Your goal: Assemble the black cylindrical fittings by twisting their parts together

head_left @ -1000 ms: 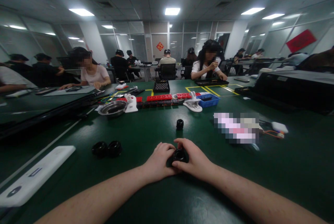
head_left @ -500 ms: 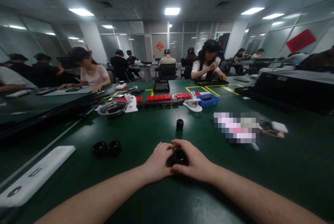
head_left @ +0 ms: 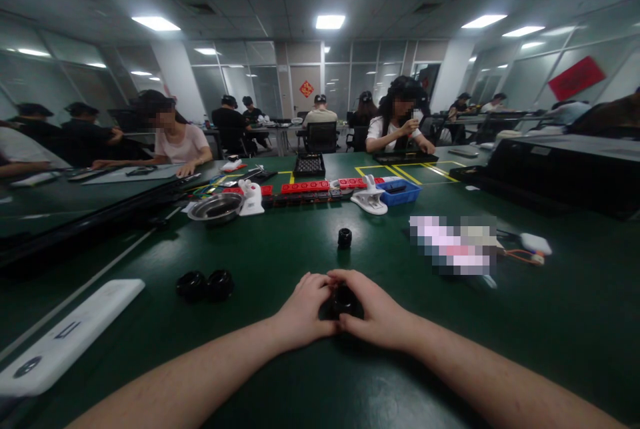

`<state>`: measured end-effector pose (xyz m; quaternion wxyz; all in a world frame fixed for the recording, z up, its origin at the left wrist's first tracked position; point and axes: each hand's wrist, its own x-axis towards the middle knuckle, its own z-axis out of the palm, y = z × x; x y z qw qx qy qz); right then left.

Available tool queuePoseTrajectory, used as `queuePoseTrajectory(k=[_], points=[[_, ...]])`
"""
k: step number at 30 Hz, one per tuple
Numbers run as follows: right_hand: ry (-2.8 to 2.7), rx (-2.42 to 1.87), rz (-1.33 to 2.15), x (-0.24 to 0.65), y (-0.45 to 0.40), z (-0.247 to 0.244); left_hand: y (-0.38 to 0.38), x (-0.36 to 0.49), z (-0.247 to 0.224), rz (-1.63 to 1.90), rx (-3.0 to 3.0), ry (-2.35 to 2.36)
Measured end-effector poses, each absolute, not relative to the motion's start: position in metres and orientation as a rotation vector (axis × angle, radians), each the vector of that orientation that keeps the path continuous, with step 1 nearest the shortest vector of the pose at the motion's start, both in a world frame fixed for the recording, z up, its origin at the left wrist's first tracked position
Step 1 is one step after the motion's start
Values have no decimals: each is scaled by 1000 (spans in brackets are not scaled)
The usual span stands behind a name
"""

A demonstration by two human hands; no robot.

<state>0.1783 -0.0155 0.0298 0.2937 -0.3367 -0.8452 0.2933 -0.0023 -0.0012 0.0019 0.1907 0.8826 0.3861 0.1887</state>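
My left hand (head_left: pixel 306 305) and my right hand (head_left: pixel 376 305) curl round a black round part (head_left: pixel 347 302) with a hollow centre, low over the green table. Their fingertips meet at its far side, and both thumbs come together on the near side. Much of the part is hidden behind the fingers, so I cannot tell its exact kind. Straight ahead of the hands a smaller black ribbed piece (head_left: pixel 345 237) stands upright. Off to the left, two more glossy black round parts (head_left: pixel 191 285) sit side by side.
A long white device (head_left: pixel 75 335) lies at the left. Farther back are a metal bowl (head_left: pixel 216 207), white clips (head_left: pixel 370 197), red strips (head_left: pixel 305 187) and a blue bin (head_left: pixel 401 194). A pixelated item (head_left: pixel 453 245) lies at the right. Co-workers sit across the table.
Both hands stay round the black part, with slight finger shifts; the right thumb has moved a little to the right. At the left, a co-worker's hand has moved outward.
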Motion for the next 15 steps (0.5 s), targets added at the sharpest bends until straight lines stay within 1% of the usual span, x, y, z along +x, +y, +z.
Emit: queuePoseTrajectory(k=[5, 15], points=[[-2207, -1017, 755, 174, -14, 28, -2, -2, 3, 519, 2492, 1102], [-2232, -897, 751, 178, -15, 26, -3, -2, 6, 517, 2464, 1091]])
